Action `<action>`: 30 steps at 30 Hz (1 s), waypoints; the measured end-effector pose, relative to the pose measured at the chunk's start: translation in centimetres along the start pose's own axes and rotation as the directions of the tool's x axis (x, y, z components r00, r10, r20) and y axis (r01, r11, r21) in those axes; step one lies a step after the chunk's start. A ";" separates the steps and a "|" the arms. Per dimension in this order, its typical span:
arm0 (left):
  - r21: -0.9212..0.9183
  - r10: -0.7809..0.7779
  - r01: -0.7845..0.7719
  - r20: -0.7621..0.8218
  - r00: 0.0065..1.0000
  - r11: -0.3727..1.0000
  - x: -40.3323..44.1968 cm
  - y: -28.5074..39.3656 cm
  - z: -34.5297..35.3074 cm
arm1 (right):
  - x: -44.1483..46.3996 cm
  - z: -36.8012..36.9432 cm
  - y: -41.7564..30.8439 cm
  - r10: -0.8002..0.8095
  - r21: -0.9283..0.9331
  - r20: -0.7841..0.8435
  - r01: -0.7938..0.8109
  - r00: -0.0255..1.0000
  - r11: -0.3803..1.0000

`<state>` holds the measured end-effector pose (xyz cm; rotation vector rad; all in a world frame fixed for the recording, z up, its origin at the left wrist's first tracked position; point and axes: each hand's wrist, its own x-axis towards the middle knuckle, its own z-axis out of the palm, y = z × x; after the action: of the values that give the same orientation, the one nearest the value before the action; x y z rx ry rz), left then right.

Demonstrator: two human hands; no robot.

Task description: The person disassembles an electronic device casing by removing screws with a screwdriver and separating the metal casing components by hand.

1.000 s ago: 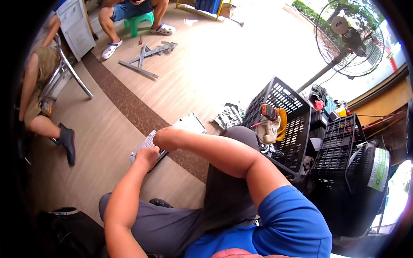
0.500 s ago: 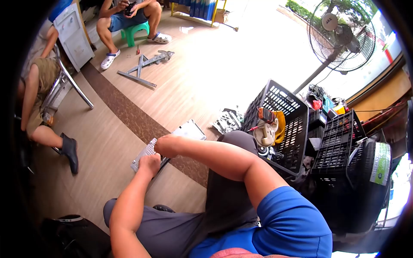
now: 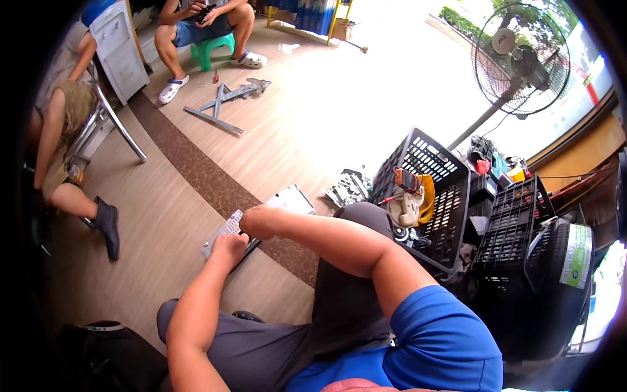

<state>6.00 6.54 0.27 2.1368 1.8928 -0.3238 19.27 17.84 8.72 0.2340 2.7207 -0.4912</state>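
Observation:
A flat light-grey piece with a bumpy, patterned surface lies under my hands, low over the floor in front of my knees. My left hand is closed at its near edge. Just beyond, my right hand bends down over the same piece with fingers curled; the back of the hand hides what they grip. A paler flat panel extends from beneath my right wrist, and a dark edge shows below the hands.
Right of my knee stands a black crate with a multimeter on top. Metal parts lie beside it. A scissor-shaped metal frame rests on the floor. Two seated people are ahead and left; a fan stands far right.
The camera view has shifted slightly, so the surroundings sit a little to the right and lower. My hands stay at the grey piece, with only a slight movement of the fingers and wrists.

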 end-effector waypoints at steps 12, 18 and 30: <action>0.033 -0.106 0.102 0.142 0.984 0.994 -0.2 0.5 -0.8 | 0.7 1.0 0.4 -0.009 -0.016 -0.015 0.009 1.000 1.000; 0.004 -0.107 0.108 0.141 0.984 0.994 -0.3 0.5 -0.8 | 0.6 1.2 0.5 -0.028 -0.008 -0.048 0.028 0.998 1.000; 0.061 0.011 -0.015 0.074 0.997 0.998 0.5 -0.4 2.4 | 0.4 2.3 1.8 -0.053 -0.031 -0.023 0.052 0.998 0.998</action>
<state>5.69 6.28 -2.16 2.1439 1.8503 -0.4575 20.02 18.71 6.01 0.1621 2.7615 -0.4637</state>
